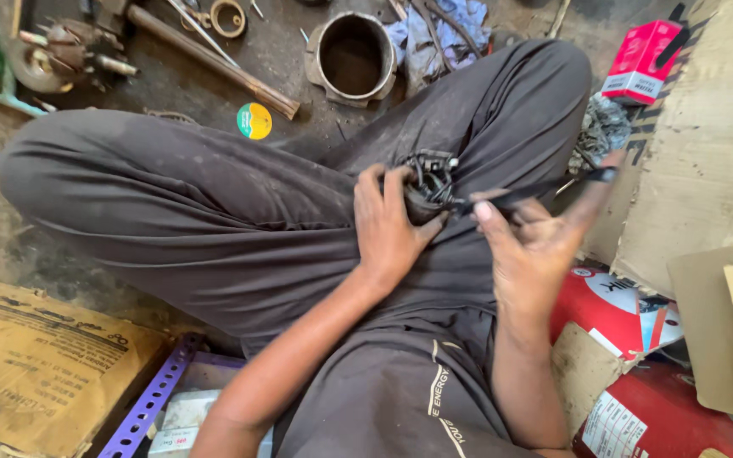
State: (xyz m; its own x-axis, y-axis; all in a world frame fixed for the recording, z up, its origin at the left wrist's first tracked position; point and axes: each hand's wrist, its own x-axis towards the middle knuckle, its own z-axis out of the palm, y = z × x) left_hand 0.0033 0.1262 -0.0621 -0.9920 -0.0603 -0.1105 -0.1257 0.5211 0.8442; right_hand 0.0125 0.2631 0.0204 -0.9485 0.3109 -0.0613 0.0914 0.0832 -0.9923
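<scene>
fingers (377,182) of my left hand (388,229) wrap tight around a small black wired part (428,182), resting on my lap against the dark trousers (214,212). right hand (532,246) pinches a thin dark tool (545,188), tip at the part's side. looks like prying or seating work; next move likely needs steady pressure, firm grip.

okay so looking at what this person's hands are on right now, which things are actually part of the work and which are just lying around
In use:
- small black wired part, held on the lap in the left hand
- dark strip of tape, stretched from that part by the right hand

Lying about:
- metal cylinder
- long rod
- yellow-green tape roll
- small red box
- blue rag
- cardboard
</scene>
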